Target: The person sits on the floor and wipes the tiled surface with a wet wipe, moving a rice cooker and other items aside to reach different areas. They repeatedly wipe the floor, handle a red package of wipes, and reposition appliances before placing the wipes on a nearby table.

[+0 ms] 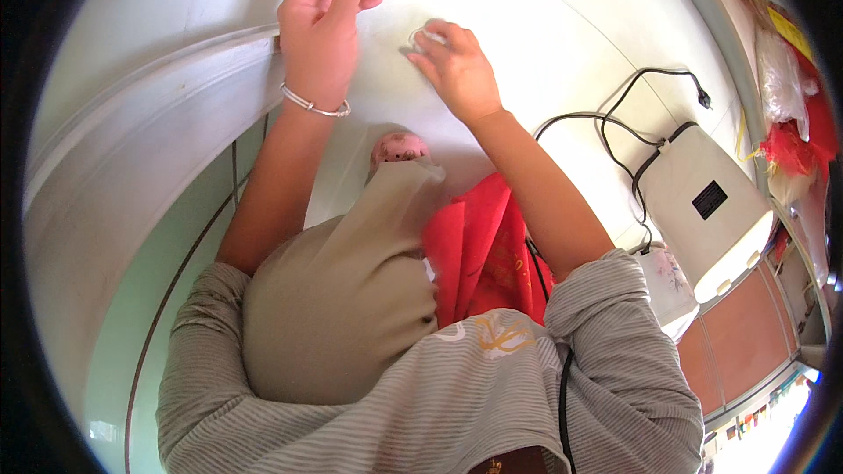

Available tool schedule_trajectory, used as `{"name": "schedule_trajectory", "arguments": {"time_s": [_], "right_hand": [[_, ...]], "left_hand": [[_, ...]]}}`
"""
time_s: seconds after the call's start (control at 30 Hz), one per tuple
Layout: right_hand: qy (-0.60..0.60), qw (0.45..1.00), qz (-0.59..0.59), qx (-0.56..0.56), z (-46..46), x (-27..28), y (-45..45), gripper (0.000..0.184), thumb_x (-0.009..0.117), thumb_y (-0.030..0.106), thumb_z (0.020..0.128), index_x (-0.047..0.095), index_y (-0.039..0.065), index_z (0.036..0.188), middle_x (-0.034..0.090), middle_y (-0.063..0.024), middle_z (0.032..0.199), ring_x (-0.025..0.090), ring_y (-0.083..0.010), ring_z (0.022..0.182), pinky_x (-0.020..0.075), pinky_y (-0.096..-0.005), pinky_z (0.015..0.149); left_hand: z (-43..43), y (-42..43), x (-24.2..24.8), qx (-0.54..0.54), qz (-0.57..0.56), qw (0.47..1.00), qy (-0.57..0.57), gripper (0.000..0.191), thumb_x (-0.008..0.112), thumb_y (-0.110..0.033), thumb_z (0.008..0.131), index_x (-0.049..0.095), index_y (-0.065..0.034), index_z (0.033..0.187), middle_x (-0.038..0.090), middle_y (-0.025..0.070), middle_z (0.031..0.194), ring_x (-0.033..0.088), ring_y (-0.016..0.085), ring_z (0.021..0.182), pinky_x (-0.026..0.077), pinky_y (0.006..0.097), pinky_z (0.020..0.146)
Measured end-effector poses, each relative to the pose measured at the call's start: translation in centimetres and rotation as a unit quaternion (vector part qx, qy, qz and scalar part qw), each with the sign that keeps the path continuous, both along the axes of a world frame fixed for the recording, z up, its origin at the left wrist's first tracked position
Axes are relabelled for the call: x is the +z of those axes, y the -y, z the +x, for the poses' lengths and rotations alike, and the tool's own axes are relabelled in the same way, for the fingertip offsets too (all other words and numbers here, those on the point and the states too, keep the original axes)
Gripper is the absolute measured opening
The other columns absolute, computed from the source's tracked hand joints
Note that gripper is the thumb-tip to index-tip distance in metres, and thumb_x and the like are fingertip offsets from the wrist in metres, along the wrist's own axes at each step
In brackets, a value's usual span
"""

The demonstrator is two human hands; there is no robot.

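Note:
My left hand [324,26] is raised at the top of the view with its fingers apart, and I see nothing in it. A silver bangle [315,104] circles that wrist. To its right, my right hand [461,69] is bent over the bright white surface [500,6]. Its thumb and fingers pinch a small whitish thing [431,38] with a thin loop, too blurred to name. Below the hands, a pink patterned slipper or shoe [400,147] shows past the hem of my beige trousers [342,289].
A red cloth [474,250] lies beside my leg. On the right stands a white appliance [698,191] with a black power cord [609,118] and plug [705,100]. A smaller white box [662,276] sits next to it. Plastic bags [784,79] are at the far right. A pale ledge [164,92] curves along the left.

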State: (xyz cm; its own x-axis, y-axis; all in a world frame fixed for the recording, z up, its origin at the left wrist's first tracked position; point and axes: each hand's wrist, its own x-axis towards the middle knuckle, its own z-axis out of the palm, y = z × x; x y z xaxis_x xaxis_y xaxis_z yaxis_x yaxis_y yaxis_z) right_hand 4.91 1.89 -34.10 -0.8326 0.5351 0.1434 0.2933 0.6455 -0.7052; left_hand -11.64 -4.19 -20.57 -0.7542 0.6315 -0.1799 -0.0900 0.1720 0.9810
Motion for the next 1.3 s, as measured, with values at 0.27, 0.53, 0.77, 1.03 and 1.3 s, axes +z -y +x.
{"name": "schedule_trajectory", "arguments": {"time_s": [0.27,0.53,0.77,1.03,1.3], "right_hand": [[0.075,0.997,-0.025,0.023,4.5,1.0,-1.9,0.018,0.062,0.005,0.086,0.072,0.012,0.099,0.067,-0.0072,0.106,0.065,-0.0260,0.104,0.0564,-0.0367,0.093],[0.172,0.826,-0.536,-0.031,28.7,16.1,-10.7,0.026,0.071,0.028,0.098,0.076,0.010,0.117,0.075,-0.0044,0.110,0.065,-0.0136,0.103,0.0501,-0.0311,0.095],[0.012,0.733,-0.499,-0.463,55.8,35.6,-3.4,0.025,0.065,0.015,0.101,0.068,0.007,0.124,0.066,-0.0004,0.122,0.060,-0.0116,0.115,0.0463,-0.0293,0.103],[-0.157,0.490,-0.200,-0.834,78.8,37.2,20.6,0.029,0.071,0.019,0.098,0.069,0.012,0.126,0.071,0.0048,0.112,0.064,-0.0070,0.102,0.0502,-0.0256,0.090],[0.414,0.420,-0.107,-0.801,84.3,22.5,23.4,0.037,0.072,0.032,0.090,0.073,0.020,0.126,0.077,-0.0116,0.106,0.072,-0.0235,0.106,0.0535,-0.0341,0.094]], "left_hand": [[0.5,-0.2,1.1,-0.016,-0.051,0.998,-0.043,0.037,0.053,-0.015,0.104,0.059,0.0004,0.137,0.061,0.0109,0.139,0.063,0.020,0.116,0.051,0.0341,0.100],[-0.2,0.4,-0.2,-0.106,-0.125,0.984,-0.074,0.036,0.052,-0.014,0.104,0.060,-0.0021,0.137,0.059,0.0064,0.143,0.062,0.020,0.118,0.047,0.0331,0.102],[-0.1,-0.9,0.3,-0.230,-0.214,0.947,-0.064,0.038,0.049,-0.024,0.108,0.058,-0.0054,0.140,0.057,0.0056,0.146,0.061,0.024,0.122,0.047,0.0376,0.104],[1.7,-5.5,3.6,-0.374,-0.212,0.879,-0.205,0.036,0.048,-0.024,0.109,0.058,-0.0058,0.138,0.059,0.0055,0.145,0.066,0.023,0.114,0.051,0.0367,0.098],[5.9,-9.8,8.9,-0.453,-0.190,0.834,-0.251,0.034,0.049,-0.020,0.108,0.058,-0.0070,0.138,0.056,0.0045,0.148,0.065,0.019,0.108,0.051,0.0347,0.095]]}}
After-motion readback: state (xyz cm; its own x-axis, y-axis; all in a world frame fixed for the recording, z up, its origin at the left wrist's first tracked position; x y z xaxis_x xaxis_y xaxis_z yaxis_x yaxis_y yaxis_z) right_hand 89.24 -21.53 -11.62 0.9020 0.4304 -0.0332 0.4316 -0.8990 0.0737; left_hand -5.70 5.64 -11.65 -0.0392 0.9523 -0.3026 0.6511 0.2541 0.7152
